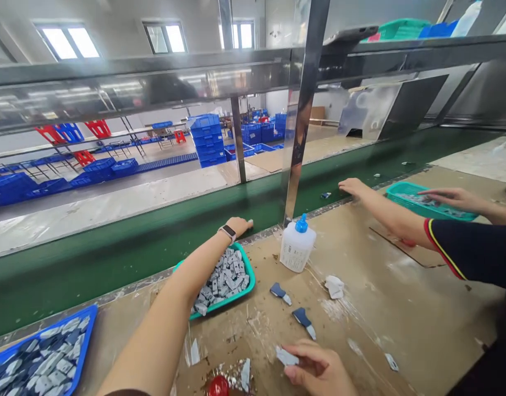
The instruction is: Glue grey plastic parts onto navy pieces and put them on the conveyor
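Observation:
My left hand [240, 225] reaches forward over a teal tray [250, 279] of small grey parts to the edge of the green conveyor belt [113, 250]; its fingers are curled, and I cannot see anything in them. My right hand [319, 368] rests low on the cardboard-covered bench [385, 297], fingers pinched on a small grey part [286, 357]. Two blue-and-grey parts [280, 292] [304, 321] lie loose just ahead of it. A white bottle with a blue cap [297, 246] stands beside the tray.
A blue tray [84, 335] of grey parts sits at the lower left. A red round object [218, 386] lies at the bottom edge. A crumpled white cloth [334, 286] lies on the bench. At right, another person's hands [354, 187] [451, 197] reach toward the belt and a teal tray [405, 199]. A steel post [302, 110] rises behind the bottle.

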Demonstrator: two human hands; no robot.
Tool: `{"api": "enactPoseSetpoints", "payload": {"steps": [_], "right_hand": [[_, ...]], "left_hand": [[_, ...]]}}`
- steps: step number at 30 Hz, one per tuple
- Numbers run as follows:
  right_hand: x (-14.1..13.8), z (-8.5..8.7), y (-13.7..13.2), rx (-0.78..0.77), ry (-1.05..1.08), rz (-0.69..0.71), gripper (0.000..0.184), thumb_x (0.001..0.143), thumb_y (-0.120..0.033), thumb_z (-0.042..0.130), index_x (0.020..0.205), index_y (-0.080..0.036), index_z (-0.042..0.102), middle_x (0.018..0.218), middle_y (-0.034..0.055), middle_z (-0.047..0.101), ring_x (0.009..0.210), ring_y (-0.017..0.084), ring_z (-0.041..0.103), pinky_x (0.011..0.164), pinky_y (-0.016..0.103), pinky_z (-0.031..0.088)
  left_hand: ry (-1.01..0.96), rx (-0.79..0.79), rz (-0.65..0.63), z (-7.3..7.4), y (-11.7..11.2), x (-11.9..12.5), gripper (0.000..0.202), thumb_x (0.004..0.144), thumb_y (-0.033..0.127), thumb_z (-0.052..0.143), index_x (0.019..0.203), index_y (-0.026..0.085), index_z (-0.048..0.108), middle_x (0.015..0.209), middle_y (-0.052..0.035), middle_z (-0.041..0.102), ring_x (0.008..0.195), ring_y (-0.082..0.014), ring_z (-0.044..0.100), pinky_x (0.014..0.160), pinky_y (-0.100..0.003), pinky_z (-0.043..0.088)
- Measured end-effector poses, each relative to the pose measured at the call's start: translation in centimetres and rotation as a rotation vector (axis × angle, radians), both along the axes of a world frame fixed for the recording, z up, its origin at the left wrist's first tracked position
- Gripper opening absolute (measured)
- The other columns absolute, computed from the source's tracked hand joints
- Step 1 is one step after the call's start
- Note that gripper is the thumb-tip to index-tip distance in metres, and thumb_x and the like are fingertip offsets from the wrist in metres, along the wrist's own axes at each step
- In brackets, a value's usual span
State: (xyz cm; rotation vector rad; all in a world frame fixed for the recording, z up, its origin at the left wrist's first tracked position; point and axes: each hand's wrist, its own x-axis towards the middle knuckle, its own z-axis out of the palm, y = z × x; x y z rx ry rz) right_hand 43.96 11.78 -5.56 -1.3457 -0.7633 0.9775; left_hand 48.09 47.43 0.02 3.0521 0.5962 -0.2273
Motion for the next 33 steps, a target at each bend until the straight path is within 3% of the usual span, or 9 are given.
{"api": "enactPoseSetpoints", "payload": {"steps": [4, 8, 12, 14, 18, 22, 27, 30, 33], "right_hand": [[-0.7, 1.8, -0.6, -0.043, -0.028, 0.039, 0.02, 0.059, -0.038, 0.071, 0.078, -0.031, 0.07, 0.071, 0.0043, 0.059, 0.065, 0.018, 0.055, 0.058, 0.031, 0.049], [-0.7, 2.4, -1.4, -0.088, 0.035, 0.171, 0.024, 0.069, -0.035, 0.064, 0.091, -0.025, 0.065, 0.069, 0.0037, 0.059, 0.061, 0.014, 0.054, 0.056, 0.026, 0.048], [-0.7, 2.4, -2.1, -0.075, -0.053, 0.141, 0.017, 0.072, -0.029, 0.061, 0.088, -0.024, 0.065, 0.077, 0.0044, 0.057, 0.063, 0.013, 0.053, 0.057, 0.026, 0.049], [-1.2, 2.6, -2.1, -0.051, -0.106, 0.12, 0.015, 0.074, -0.028, 0.059, 0.087, -0.024, 0.065, 0.086, 0.0055, 0.056, 0.068, 0.014, 0.054, 0.062, 0.028, 0.05], [-3.5, 2.9, -1.7, 0.001, -0.231, 0.199, 0.019, 0.08, -0.027, 0.052, 0.094, -0.027, 0.064, 0.093, 0.0061, 0.056, 0.078, 0.018, 0.055, 0.068, 0.031, 0.051], [-6.1, 2.1, -1.9, 0.081, -0.522, 0.216, 0.02, 0.082, -0.023, 0.048, 0.092, -0.031, 0.064, 0.088, 0.0041, 0.06, 0.084, 0.021, 0.054, 0.076, 0.038, 0.046], [-7.6, 1.1, -2.9, 0.095, -0.77, 0.259, 0.021, 0.084, -0.023, 0.045, 0.086, -0.029, 0.065, 0.084, 0.0059, 0.061, 0.079, 0.023, 0.05, 0.071, 0.041, 0.043], [-7.5, 1.7, -3.1, 0.085, -0.694, 0.217, 0.017, 0.082, -0.026, 0.049, 0.085, -0.03, 0.066, 0.084, 0.0052, 0.061, 0.079, 0.022, 0.05, 0.074, 0.042, 0.042], [-7.0, 2.8, -2.9, 0.007, -0.4, 0.166, 0.01, 0.078, -0.027, 0.058, 0.083, -0.03, 0.066, 0.082, 0.0036, 0.061, 0.077, 0.02, 0.053, 0.073, 0.038, 0.045]], "left_hand": [[-0.146, -0.019, 0.083, 1.7, -0.1, -3.1, 0.026, 0.085, 0.028, 0.049, 0.105, 0.012, 0.051, 0.098, -0.0077, 0.055, 0.088, -0.0191, 0.054, 0.08, -0.04, 0.044], [-0.406, -0.043, 0.152, 5.6, -2.0, -9.0, 0.029, 0.086, 0.029, 0.045, 0.111, 0.014, 0.046, 0.103, -0.0088, 0.053, 0.094, -0.0194, 0.052, 0.084, -0.036, 0.042], [-0.671, -0.134, 0.202, 9.5, -8.0, -18.2, 0.034, 0.089, 0.036, 0.032, 0.114, 0.016, 0.042, 0.114, -0.0088, 0.047, 0.104, -0.0187, 0.047, 0.087, -0.032, 0.041], [-0.874, -0.393, 0.264, 10.2, -12.3, -23.2, 0.038, 0.087, 0.044, 0.034, 0.111, 0.018, 0.046, 0.117, -0.0077, 0.048, 0.108, -0.0214, 0.046, 0.095, -0.039, 0.035], [-1.178, -0.954, 0.563, 7.5, -21.2, -31.5, 0.044, 0.075, 0.061, 0.044, 0.097, 0.025, 0.055, 0.098, -0.0036, 0.058, 0.1, -0.0238, 0.051, 0.094, -0.04, 0.036], [-1.407, -1.191, 0.926, 2.3, -28.2, -35.8, 0.041, 0.074, 0.064, 0.04, 0.083, 0.028, 0.058, 0.074, -0.0009, 0.054, 0.07, -0.018, 0.052, 0.07, -0.032, 0.046], [-1.582, -1.335, 1.143, -0.7, -33.0, -35.9, 0.039, 0.072, 0.063, 0.045, 0.073, 0.025, 0.053, 0.064, 0.0002, 0.046, 0.056, -0.0147, 0.043, 0.057, -0.028, 0.041], [-1.581, -1.334, 1.083, -0.8, -34.1, -34.2, 0.036, 0.076, 0.058, 0.043, 0.073, 0.023, 0.05, 0.068, -0.0005, 0.048, 0.065, -0.0167, 0.046, 0.066, -0.028, 0.04], [-1.423, -1.345, 0.916, -0.8, -34.1, -32.2, 0.026, 0.08, 0.05, 0.043, 0.081, 0.025, 0.049, 0.072, -0.001, 0.052, 0.067, -0.0179, 0.048, 0.067, -0.028, 0.038]]}}
